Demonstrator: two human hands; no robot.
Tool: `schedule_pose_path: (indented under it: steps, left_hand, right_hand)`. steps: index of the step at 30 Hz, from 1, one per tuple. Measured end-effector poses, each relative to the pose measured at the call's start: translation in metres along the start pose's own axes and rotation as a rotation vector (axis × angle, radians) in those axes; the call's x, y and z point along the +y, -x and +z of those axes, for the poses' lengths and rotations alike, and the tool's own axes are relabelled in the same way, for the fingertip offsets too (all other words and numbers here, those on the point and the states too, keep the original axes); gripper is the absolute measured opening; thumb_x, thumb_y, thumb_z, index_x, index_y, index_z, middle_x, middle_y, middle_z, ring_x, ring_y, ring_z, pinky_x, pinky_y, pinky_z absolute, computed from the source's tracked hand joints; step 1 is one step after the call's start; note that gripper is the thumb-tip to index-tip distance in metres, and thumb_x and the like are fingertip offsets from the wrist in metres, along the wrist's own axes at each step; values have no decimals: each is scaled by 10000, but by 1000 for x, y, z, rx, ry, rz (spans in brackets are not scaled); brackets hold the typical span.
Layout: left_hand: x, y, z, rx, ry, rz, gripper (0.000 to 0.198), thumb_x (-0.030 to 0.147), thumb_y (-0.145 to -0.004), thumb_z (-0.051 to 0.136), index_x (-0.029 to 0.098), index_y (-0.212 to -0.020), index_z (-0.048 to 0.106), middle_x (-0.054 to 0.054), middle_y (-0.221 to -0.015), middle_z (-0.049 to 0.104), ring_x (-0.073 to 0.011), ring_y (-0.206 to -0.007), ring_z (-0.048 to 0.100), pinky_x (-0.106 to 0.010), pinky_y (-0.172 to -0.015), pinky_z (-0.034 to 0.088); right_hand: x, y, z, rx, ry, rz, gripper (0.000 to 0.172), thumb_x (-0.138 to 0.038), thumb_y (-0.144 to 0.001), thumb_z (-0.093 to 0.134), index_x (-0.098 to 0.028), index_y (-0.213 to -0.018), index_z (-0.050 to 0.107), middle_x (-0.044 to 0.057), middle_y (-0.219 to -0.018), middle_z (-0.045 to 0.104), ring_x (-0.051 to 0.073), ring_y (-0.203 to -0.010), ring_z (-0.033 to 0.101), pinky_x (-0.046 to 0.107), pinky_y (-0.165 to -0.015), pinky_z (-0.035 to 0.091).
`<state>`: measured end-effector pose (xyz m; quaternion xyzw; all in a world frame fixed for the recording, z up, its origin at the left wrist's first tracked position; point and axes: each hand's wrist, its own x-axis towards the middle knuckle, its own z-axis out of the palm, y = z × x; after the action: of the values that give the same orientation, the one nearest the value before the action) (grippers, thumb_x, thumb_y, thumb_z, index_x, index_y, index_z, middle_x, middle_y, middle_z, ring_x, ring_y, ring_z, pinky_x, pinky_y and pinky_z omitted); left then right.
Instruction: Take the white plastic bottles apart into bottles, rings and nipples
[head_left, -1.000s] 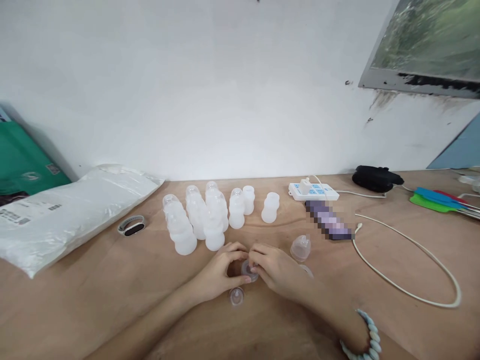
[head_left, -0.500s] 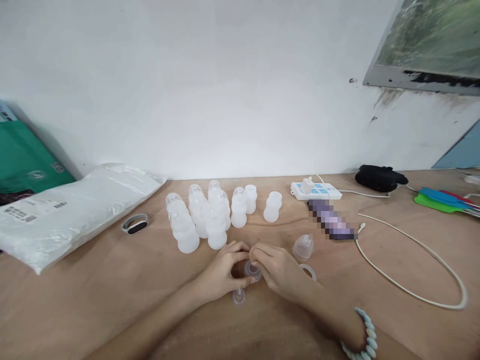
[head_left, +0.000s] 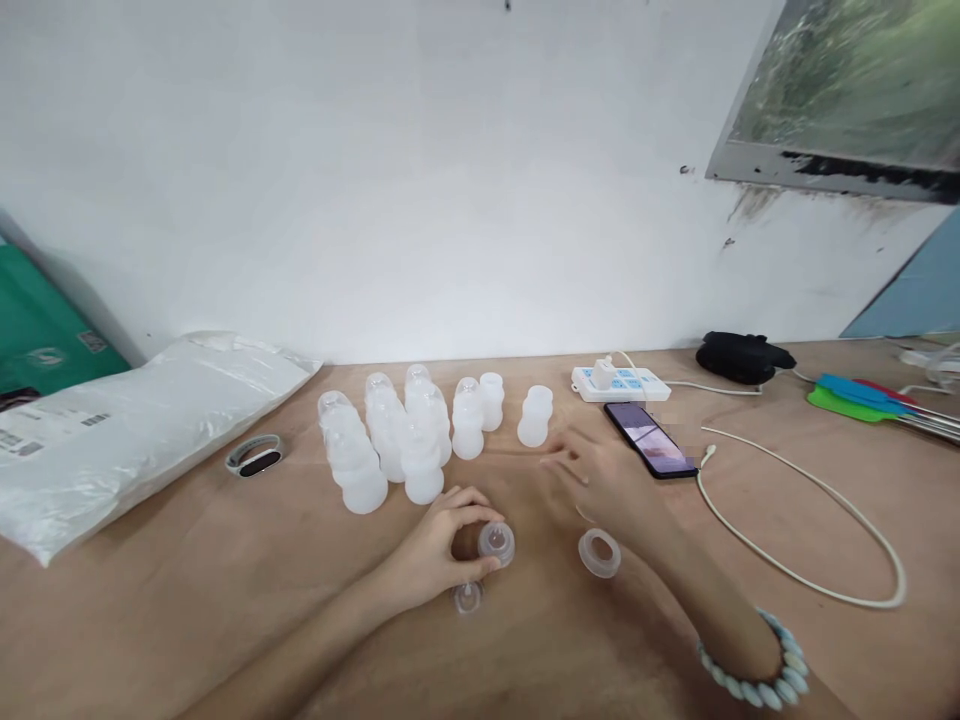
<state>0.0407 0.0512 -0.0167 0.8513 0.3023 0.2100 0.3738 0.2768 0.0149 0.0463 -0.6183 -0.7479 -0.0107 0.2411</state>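
My left hand (head_left: pixel 442 545) grips a translucent bottle collar (head_left: pixel 496 543) between thumb and fingers, at the table's middle. What looks like a clear teat (head_left: pixel 469 597) lies just below that hand. My right hand (head_left: pixel 600 480), slightly blurred, is over the table with fingers stretched toward a white feeding bottle (head_left: pixel 535 418) without a cap; no contact shows. Beneath the right forearm's left side lies a loose translucent ring (head_left: pixel 600 553). Farther back stand several white bottles with clear dome caps (head_left: pixel 424 460), and another uncapped bottle (head_left: pixel 491 402).
A white plastic parcel (head_left: pixel 157 410) and a grey wristband (head_left: pixel 255 457) lie at left. To the right are a phone (head_left: pixel 651 440), a power strip (head_left: pixel 621 384), a looped white cable (head_left: pixel 840 510), a black pouch (head_left: pixel 742 357) and coloured spatulas (head_left: pixel 862 395).
My right hand has left the collar and moved right and away from me, now covering the spot of the loose dome cap. The left hand still grips the collar. The view has shifted slightly.
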Motion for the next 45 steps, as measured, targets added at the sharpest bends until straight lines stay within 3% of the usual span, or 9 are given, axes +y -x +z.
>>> schedule_pose_path:
  steps: [2, 4, 8, 15, 19, 23, 29, 36, 45]
  left_hand:
    - [0, -1, 0, 6, -4, -4, 313, 249, -765, 753, 246, -1073, 695, -39, -1083, 626, -255, -1038, 568, -404, -947, 449]
    - [1, -1, 0, 21, -9, 2, 303, 250, -779, 739, 246, -1078, 691, -40, -1079, 625, -252, -1031, 571, -400, -938, 457]
    - [1, 0, 1, 50, -16, 16, 303, 239, -810, 709, 246, -1111, 674, -41, -1085, 620, -240, -1022, 578, -387, -929, 467]
    - [-1, 1, 2, 50, -28, 27, 293, 242, -838, 702, 249, -1128, 657, -39, -1098, 619, -239, -1040, 568, -388, -938, 456]
    - [-2, 0, 2, 47, -34, 29, 309, 246, -838, 719, 249, -1138, 646, -41, -1101, 623, -243, -1041, 562, -390, -937, 448]
    - [-2, 0, 2, 44, -48, 36, 332, 247, -831, 733, 248, -1149, 639, -43, -1114, 619, -245, -1044, 552, -389, -942, 443]
    - [-4, 1, 2, 37, -69, 55, 336, 263, -831, 733, 244, -1150, 630, -53, -1122, 615, -250, -1052, 544, -398, -942, 438]
    - [0, 2, 2, 44, -62, 41, 336, 259, -807, 753, 228, -1113, 617, -57, -1123, 611, -257, -1050, 545, -401, -935, 440]
    - [1, 17, 5, 496, -14, 352, 373, 309, -943, 514, 266, -1290, 385, -104, -1193, 506, -277, -1122, 517, -397, -909, 453]
  right_hand:
    - [14, 1, -7, -5, 200, 155, 177, -376, -854, 625, -202, -838, 591, 80, -949, 660, 238, -833, 629, 303, -605, 394]
    - [24, 3, -10, -156, 260, 260, 216, -387, -771, 684, -202, -827, 587, 76, -917, 666, 240, -781, 637, 286, -545, 343]
    - [30, 5, -7, -374, 211, 284, 104, -256, -732, 651, -193, -769, 578, 46, -805, 667, 198, -674, 624, 268, -510, 285]
    - [27, 3, 1, -333, 234, 208, 193, -272, -787, 649, -156, -937, 615, 113, -984, 682, 276, -878, 641, 328, -661, 411]
    - [27, 0, 11, -111, 258, 61, 242, -362, -860, 636, -161, -993, 607, 140, -1048, 666, 318, -992, 600, 423, -817, 451]
    - [20, -16, 15, 31, 235, -59, 211, -265, -876, 622, -186, -1070, 593, 128, -1111, 648, 317, -1072, 573, 447, -893, 452]
    - [22, -63, 16, 9, 201, 7, 592, -210, -840, 667, -133, -1374, 424, 205, -1387, 505, 363, -1273, 474, 493, -1013, 395]
    - [11, -63, 17, -121, 28, 7, 372, -203, -824, 692, -173, -1179, 584, 98, -1138, 670, 231, -971, 662, 336, -814, 499]
    - [-31, 2, 15, -259, -533, -30, 550, -193, -747, 758, -219, -1241, 520, 58, -1115, 680, 221, -965, 645, 367, -830, 518]
